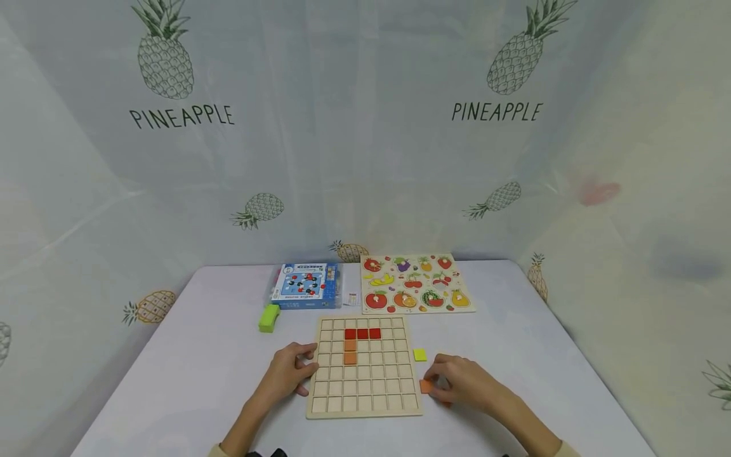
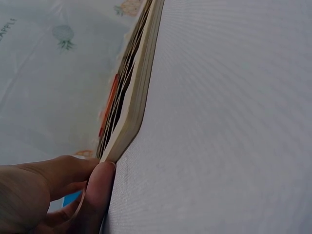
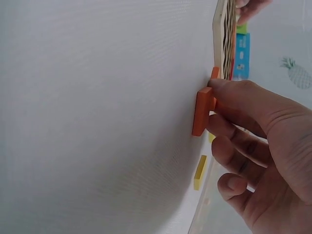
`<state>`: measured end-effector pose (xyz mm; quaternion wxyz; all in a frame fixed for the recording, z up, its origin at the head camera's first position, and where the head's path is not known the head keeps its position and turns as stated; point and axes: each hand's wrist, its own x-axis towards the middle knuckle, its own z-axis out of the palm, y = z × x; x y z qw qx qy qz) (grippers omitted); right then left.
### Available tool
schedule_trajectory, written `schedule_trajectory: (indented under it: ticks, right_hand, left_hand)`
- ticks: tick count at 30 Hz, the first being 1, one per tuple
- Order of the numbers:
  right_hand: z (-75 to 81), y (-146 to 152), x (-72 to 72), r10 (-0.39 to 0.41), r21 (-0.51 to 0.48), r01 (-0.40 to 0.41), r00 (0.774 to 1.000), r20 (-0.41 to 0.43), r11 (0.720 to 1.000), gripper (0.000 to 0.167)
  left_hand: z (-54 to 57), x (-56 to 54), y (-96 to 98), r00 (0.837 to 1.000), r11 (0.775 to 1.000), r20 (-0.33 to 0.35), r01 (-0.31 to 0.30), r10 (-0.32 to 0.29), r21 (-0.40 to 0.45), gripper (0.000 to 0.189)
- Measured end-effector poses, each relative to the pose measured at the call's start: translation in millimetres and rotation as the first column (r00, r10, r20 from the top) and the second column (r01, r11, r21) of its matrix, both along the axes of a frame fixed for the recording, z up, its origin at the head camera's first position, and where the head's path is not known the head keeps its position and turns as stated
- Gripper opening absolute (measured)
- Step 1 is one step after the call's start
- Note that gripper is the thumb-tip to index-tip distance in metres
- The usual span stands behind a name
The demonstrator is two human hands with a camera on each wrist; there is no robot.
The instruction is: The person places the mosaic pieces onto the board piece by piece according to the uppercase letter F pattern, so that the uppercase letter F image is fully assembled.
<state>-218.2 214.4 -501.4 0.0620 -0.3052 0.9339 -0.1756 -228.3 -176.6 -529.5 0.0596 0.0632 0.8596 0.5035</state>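
Observation:
A wooden grid board [image 1: 365, 384] lies flat, with three red tiles [image 1: 362, 334] in a row and two orange tiles [image 1: 350, 352] below the leftmost one. At the board's left edge, my left hand [image 1: 288, 368] holds the rim with thumb and fingertip; the left wrist view shows the thumb [image 2: 101, 180] against the side. To the right of the board, my right hand [image 1: 465, 381] pinches an orange tile [image 1: 426, 386] between thumb and index finger, close to the tabletop. Another orange tile [image 3: 201, 113] stands out in front of those fingers, partly under the hand.
A yellow tile [image 1: 419, 355] lies right of the board. Behind are a blue boxed set [image 1: 302, 285], a fruit puzzle board [image 1: 417, 284] and a green block [image 1: 269, 318]. A pineapple-print curtain [image 1: 365, 127] hangs along the table's back and sides.

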Motion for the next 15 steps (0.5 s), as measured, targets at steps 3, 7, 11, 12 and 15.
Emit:
schedule_trajectory:
  ticks: [3, 7, 11, 12, 15]
  right_hand:
    - [-0.5, 0.0, 0.3, 0.002, 0.001, -0.002, 1.0, -0.007, 1.0, 0.018]
    - [-1.3, 0.1, 0.5, 0.004, 0.001, -0.004, 1.0, -0.017, 1.0, 0.018]
    - [-0.8, -0.4, 0.6, 0.007, -0.005, -0.007, 1.0, -0.025, 1.0, 0.017]
    - [-0.5, -0.6, 0.7, 0.007, -0.007, -0.007, 1.0, -0.025, 1.0, 0.017]
    - [0.1, -0.9, 0.5, 0.005, -0.009, -0.005, 1.0, -0.02, 1.0, 0.017]
  left_hand:
    - [-0.5, -0.8, 0.2, 1.0, 1.0, 0.007, -0.008, 0.008, -0.004, 0.051]
    - [-0.9, -1.2, 0.3, 1.0, 1.0, 0.006, -0.008, 0.008, -0.005, 0.051]
    - [-1.1, -1.1, -0.2, 1.0, 1.0, 0.003, -0.011, 0.011, -0.006, 0.051]
    - [-1.2, -1.2, -0.3, 1.0, 1.0, 0.004, -0.011, 0.011, -0.005, 0.051]
    - [-0.9, -1.0, -0.2, 1.0, 1.0, 0.005, -0.009, 0.009, -0.001, 0.051]
